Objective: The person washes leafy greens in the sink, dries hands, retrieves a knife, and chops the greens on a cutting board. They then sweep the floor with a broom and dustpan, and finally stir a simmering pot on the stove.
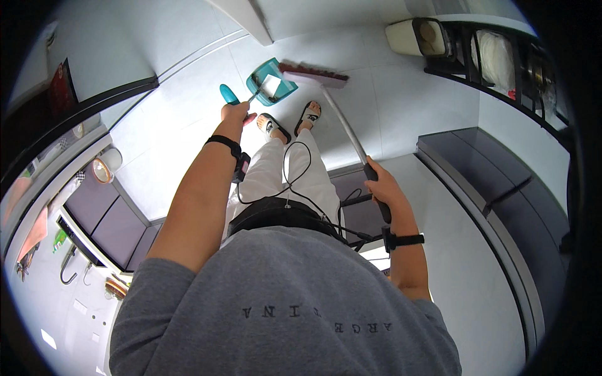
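My left hand [235,113] is closed around the handle [229,94] of a teal dustpan, whose thin metal pole shows beyond my fingers. The dustpan [284,90] is at floor level, ahead of my feet. A flat white piece, perhaps paper [271,86], appears in its pan, with dark bits near the toothed edge. My right hand [386,182] grips the dark grip of a broom with a grey pole [345,120]. The broom's pale head with dark red bristles [315,75] is slightly blurred and overlaps the dustpan's right edge in view; contact cannot be made out.
My sandalled feet [308,116] stand close behind the dustpan on the pale tiled floor [357,113]. A white bin [404,37] and a black rack [470,77] holding bags are at the upper right. Grey cabinets [470,160] line the right; a sink counter is left. A cable [308,162] loops before my legs.
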A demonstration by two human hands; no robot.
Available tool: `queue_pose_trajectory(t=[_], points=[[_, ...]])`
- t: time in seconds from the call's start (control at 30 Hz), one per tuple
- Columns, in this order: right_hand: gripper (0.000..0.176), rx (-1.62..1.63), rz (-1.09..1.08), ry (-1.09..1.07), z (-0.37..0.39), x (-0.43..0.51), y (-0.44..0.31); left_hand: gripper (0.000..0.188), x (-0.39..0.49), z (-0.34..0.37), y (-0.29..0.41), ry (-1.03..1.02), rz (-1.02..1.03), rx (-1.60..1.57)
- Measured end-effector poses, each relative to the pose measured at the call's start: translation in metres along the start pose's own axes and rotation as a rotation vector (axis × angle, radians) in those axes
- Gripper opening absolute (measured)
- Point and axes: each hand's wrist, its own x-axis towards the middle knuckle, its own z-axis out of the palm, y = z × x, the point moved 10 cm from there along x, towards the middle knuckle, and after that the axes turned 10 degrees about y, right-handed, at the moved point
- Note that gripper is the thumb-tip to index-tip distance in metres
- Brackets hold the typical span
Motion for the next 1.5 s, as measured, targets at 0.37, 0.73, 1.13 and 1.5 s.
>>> queue_pose_trajectory(t=[0.37,0.73,1.13,1.5], points=[[0.087,-0.366,-0.136,-0.008,0.102,0.042,-0.043,0.016,-0.008,0.011,0.004,0.02,0.046,0.042],[0.079,0.218,0.047,0.001,0.022,-0.017,-0.004,0.013,0.005,-0.017,0.002,0.045,0.019,-0.015],[0.076,-0.206,-0.192,0.174,0.079,0.096,-0.087,0.013,0.011,-0.037,-0.002,0.14,-0.082,-0.403],[0.076,-0.075,-0.16,-0.1,0.024,0.032,-0.066,0.016,0.028,-0.037,0.013,0.107,-0.086,-0.405]])
